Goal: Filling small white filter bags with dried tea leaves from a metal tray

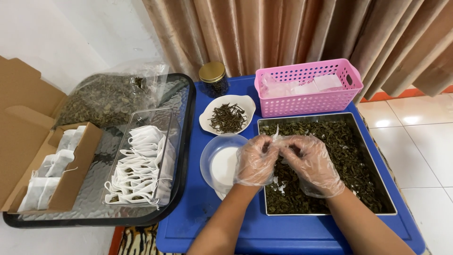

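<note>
- My left hand (256, 160), in a thin clear glove, was closed in a pinch on one edge of a small white tea bag (277, 138); I held it above the near-left part of the metal tray (325, 116).
- My right hand (312, 163), gloved likewise, was curled with its fingertips (289, 150) at the other side of the same bag, the two hands touching over it; I could not tell whether the bag's mouth was open.
- The metal tray sat on the right of the blue table (212, 208) and held a layer of dried green leaves (351, 160); a few white scraps lay among them near my wrists.
- A clear round bowl (222, 163) on a white plate stood just left of the tray, beside my left hand.
- A white dish (228, 114) of dark, thin dried twigs stood behind that bowl, and a gold-lidded jar (213, 78) behind the dish.
- A pink slotted basket (307, 87) with white packets in it stood behind the tray, touching its far rim.
- On a dark-rimmed glass tray (186, 141) to the left lay a clear rectangular tub (141, 158) of filled white bags with strings and a clear plastic sack (106, 97) of dried leaves.
- A brown cardboard box (28, 137) at the far left held more white bags in a row.
</note>
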